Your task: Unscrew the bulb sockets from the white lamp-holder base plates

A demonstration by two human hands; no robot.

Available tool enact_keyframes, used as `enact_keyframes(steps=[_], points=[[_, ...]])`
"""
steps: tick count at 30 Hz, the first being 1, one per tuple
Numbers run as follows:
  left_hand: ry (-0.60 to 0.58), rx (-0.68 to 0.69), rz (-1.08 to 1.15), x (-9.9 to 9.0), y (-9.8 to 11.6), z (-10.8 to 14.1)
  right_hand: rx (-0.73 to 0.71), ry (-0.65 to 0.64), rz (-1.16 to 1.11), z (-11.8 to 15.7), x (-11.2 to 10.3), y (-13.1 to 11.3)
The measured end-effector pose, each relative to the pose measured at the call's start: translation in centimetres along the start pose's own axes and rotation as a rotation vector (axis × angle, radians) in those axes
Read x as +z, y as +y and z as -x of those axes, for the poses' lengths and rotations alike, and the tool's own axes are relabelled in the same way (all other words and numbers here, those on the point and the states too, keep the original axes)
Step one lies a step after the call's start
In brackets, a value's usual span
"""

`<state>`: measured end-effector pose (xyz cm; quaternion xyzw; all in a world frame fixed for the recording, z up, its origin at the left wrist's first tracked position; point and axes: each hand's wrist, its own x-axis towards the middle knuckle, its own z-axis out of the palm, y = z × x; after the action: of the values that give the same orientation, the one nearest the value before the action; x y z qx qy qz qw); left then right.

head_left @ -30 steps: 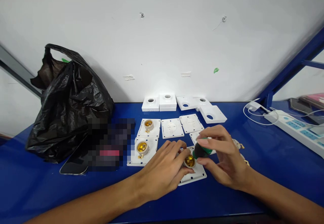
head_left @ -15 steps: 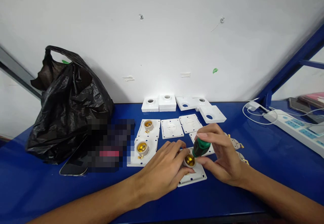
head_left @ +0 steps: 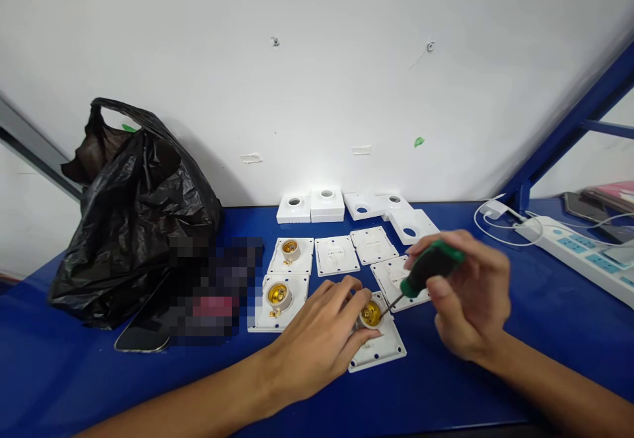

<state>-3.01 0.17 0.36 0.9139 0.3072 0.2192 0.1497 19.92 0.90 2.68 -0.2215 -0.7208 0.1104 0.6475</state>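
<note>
My left hand presses on a white square lamp-holder plate and pinches its brass socket near the table's front. My right hand grips a green-and-black screwdriver, tilted, with its thin metal tip just right of the socket's rim. Two more plates with brass sockets lie to the left of my hands. Flat white plates without sockets lie behind them.
White cover boxes with round holes stand along the wall. A black plastic bag and a phone sit at the left. A white power strip with cables lies at the right, beside a blue frame post.
My right hand has lifted and swung right, pulling the screwdriver from upright over the socket to a slant with its shaft now showing. My left hand stays on the socket.
</note>
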Motion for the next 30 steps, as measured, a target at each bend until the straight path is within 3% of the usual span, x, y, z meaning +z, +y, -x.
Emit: enact_keyframes(steps=[3, 8, 11, 16, 20, 23, 25, 28, 30], points=[[0.001, 0.006, 0.017, 0.1, -0.3, 0.1, 0.148, 0.204, -0.001, -1.6, -0.4, 0.8], [0.101, 0.047, 0.016, 0.5, -0.3, 0.0, 0.176, 0.160, 0.082, -3.5, -2.6, 4.3], [0.104, 0.090, -0.063, 0.2, 0.1, -0.8, 0.205, 0.140, 0.166, -3.5, -4.3, 6.5], [-0.024, 0.253, -0.294, -0.3, 1.4, -4.1, 0.207, 0.190, 0.225, -3.0, -5.9, 8.0], [-0.093, 0.467, -0.540, 1.3, 3.1, -6.7, 0.195, 0.176, 0.267, -2.7, -6.1, 7.7], [-0.134, 0.588, -0.579, 2.4, 4.2, -7.4, 0.166, 0.146, 0.294, -2.6, -5.8, 7.2], [-0.195, 0.624, -0.567, 2.0, 4.7, -7.3, 0.140, 0.116, 0.300, -2.5, -5.5, 6.9], [-0.419, 0.507, -0.343, 0.4, 4.9, -6.8, 0.100, 0.065, 0.288, -2.5, -5.1, 6.6], [-0.403, 0.371, -0.228, -0.5, 4.7, -6.6, 0.080, 0.051, 0.276, -2.6, -5.1, 6.4]])
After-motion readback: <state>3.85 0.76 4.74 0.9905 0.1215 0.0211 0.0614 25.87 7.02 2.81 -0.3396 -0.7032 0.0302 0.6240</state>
